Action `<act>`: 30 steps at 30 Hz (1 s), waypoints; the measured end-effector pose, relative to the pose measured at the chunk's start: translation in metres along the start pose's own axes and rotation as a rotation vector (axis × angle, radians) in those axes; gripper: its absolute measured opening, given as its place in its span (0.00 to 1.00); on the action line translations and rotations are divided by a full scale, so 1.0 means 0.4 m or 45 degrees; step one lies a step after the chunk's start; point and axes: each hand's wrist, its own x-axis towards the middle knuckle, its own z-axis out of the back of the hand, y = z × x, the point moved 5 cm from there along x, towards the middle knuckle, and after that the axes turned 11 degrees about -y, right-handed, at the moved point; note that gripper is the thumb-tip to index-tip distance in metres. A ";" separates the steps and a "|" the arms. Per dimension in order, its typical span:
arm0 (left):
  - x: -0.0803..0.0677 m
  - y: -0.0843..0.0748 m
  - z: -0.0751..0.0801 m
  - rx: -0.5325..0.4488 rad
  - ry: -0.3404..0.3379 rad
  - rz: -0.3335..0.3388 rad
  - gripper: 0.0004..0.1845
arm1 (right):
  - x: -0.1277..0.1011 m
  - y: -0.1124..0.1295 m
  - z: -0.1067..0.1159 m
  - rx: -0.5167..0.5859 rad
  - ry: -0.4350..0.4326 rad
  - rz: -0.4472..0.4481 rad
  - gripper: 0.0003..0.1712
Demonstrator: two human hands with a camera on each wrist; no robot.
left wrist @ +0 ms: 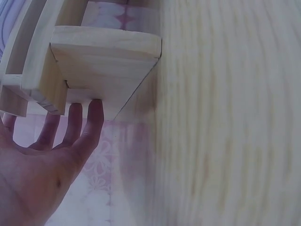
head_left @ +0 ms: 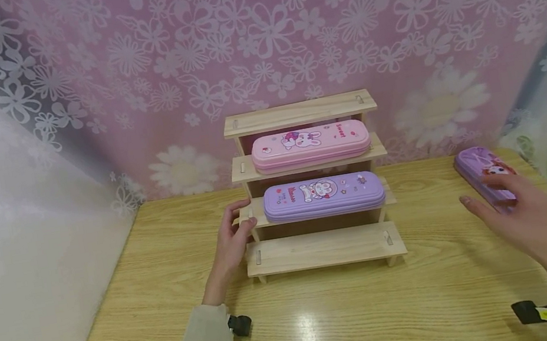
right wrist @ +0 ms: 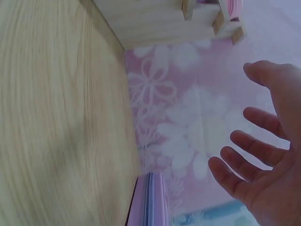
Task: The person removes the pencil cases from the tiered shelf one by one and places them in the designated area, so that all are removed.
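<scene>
Purple pencil case — right hand fingers spread above, not gripping.

A purple pencil case with a cartoon print lies flat on the table's far right, angled. The stepped wooden shelf stands centre, far side.

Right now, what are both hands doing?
Left hand: open, fingers touching the wooden rack.
Right hand: open, over the purple pencil case, holding nothing.
</scene>
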 end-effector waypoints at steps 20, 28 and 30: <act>-0.007 -0.019 -0.001 0.006 -0.011 -0.022 0.21 | -0.002 0.176 -0.177 0.205 0.117 0.356 0.32; -0.007 -0.020 -0.003 0.004 -0.015 -0.040 0.21 | 0.013 0.226 -0.222 0.240 0.127 0.444 0.33; -0.006 -0.018 -0.003 0.001 -0.015 -0.040 0.21 | 0.016 0.234 -0.233 0.253 0.149 0.447 0.34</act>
